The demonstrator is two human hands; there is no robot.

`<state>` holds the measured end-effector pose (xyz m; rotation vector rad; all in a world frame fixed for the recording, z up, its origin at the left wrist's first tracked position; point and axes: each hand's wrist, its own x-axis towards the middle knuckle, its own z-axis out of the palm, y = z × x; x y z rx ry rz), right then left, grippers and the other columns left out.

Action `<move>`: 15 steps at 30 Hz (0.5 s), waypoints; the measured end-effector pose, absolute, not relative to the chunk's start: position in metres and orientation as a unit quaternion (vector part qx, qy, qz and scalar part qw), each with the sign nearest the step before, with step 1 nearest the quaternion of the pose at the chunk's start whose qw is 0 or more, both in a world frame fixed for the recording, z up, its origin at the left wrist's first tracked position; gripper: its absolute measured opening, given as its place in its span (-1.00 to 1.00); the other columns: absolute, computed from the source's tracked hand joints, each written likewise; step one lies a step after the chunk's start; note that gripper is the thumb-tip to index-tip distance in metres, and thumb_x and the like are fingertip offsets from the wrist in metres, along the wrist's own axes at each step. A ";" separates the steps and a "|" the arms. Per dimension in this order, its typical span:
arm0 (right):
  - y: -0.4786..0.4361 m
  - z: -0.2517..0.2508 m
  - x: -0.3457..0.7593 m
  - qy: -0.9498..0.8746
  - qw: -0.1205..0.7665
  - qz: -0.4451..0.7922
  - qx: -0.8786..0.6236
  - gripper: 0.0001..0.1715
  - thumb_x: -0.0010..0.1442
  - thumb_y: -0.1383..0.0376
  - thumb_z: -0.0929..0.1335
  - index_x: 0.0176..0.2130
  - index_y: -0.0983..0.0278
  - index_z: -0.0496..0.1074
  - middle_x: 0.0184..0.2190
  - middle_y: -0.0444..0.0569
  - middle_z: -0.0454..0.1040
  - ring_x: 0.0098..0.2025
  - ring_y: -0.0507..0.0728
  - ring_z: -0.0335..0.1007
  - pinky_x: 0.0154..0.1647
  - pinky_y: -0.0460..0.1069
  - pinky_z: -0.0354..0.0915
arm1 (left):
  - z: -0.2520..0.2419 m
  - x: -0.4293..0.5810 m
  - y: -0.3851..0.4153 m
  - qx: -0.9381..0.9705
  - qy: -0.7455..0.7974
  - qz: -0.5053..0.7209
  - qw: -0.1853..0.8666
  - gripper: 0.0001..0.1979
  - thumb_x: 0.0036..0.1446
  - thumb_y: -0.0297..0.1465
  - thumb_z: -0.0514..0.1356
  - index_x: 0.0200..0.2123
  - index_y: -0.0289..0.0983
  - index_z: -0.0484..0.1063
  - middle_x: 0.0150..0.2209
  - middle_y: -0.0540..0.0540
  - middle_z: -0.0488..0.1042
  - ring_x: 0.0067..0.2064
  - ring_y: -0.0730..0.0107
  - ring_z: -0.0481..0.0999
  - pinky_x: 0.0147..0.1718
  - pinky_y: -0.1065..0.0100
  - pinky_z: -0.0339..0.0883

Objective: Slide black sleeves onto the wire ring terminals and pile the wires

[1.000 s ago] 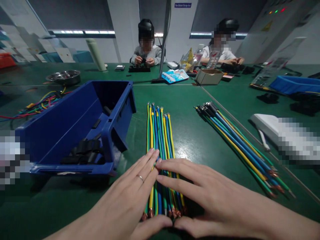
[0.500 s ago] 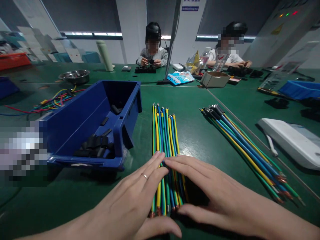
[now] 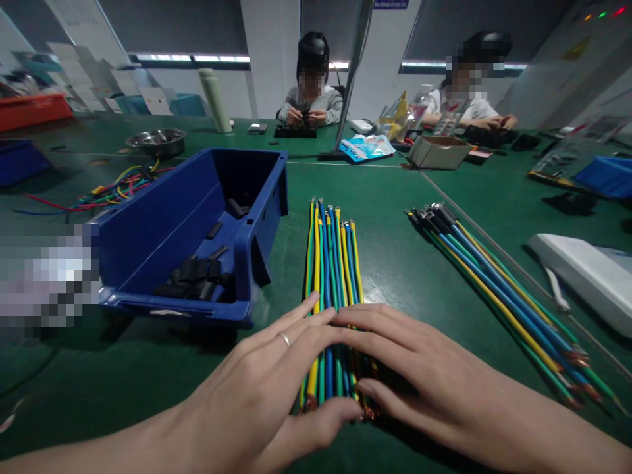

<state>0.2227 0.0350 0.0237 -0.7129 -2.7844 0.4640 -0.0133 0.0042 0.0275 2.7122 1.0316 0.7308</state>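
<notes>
A row of yellow, green and blue wires [image 3: 326, 263] lies on the table before me, metal terminals at the far ends and bare copper strands at the near ends. Across its left side rests my left hand [image 3: 281, 368], fingers stretched out and a ring on one of them. My right hand [image 3: 409, 359] lies over the right side with its fingers extended. The fingertips of both hands meet above the wires, and both thumbs are by the copper ends. Neither hand is wrapped around the wires, whose middle part is partly hidden.
Left of the wires stands a blue bin [image 3: 172, 197] holding short black tubes [image 3: 197, 273]. A second wire bundle [image 3: 498, 289] with black-covered ends lies at right, near a white device [image 3: 582, 276]. Farther back are a metal bowl [image 3: 157, 141], a cardboard box [image 3: 439, 153] and two people.
The view has shifted, so the table's things appear farther right and slightly higher. My left fingers have spread a little, and my right fingertips now overlap the left ones more.
</notes>
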 end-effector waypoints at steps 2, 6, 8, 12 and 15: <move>0.032 0.023 0.219 -0.954 0.139 0.114 -0.240 -0.46 0.31 0.22 0.27 0.24 0.29 0.20 0.22 0.02 0.30 0.26 0.06 0.17 0.26 -0.03 0.19 | 0.027 -0.014 0.005 0.893 0.354 0.273 0.053 -0.65 0.39 -0.22 -0.07 0.01 -0.33 0.29 0.03 -0.13 0.54 0.19 0.52 0.39 0.22 0.52 0.10; 0.016 0.010 0.198 -0.945 0.256 -0.024 -0.200 -0.60 0.34 0.17 0.21 -0.05 0.38 0.45 -0.02 0.04 0.52 0.05 0.17 0.38 0.15 0.02 0.27 | 0.025 -0.016 0.005 0.898 0.352 0.263 0.001 -0.62 0.40 -0.22 -0.10 -0.01 -0.38 0.31 0.00 -0.21 0.56 0.19 0.40 0.40 0.17 0.51 0.19; 0.007 0.001 0.187 -0.949 0.256 -0.060 -0.171 -0.68 0.36 0.36 0.16 -0.23 0.29 0.48 -0.17 -0.07 0.57 -0.05 0.11 0.43 0.09 -0.02 0.28 | 0.024 -0.016 0.005 0.908 0.344 0.239 -0.022 -0.66 0.38 -0.25 -0.06 -0.01 -0.39 0.32 0.00 -0.22 0.56 0.18 0.34 0.41 0.15 0.47 0.24; -0.001 -0.005 0.183 -0.947 0.282 -0.070 -0.139 -0.64 0.35 0.45 0.14 -0.32 0.28 0.45 -0.41 -0.12 0.51 -0.22 0.09 0.44 -0.03 -0.04 0.30 | 0.021 -0.014 0.002 0.916 0.331 0.214 -0.068 -0.69 0.37 -0.32 -0.04 -0.01 -0.40 0.35 0.00 -0.24 0.56 0.14 0.28 0.46 0.10 0.43 0.31; 0.000 0.001 0.189 -0.959 0.247 -0.027 -0.136 -0.64 0.36 0.44 0.14 -0.30 0.29 0.45 -0.36 -0.14 0.51 -0.20 0.05 0.41 -0.03 -0.09 0.30 | 0.018 -0.014 0.001 0.918 0.331 0.203 -0.085 -0.68 0.35 -0.30 -0.03 -0.05 -0.39 0.39 0.01 -0.25 0.55 0.14 0.24 0.47 0.10 0.40 0.32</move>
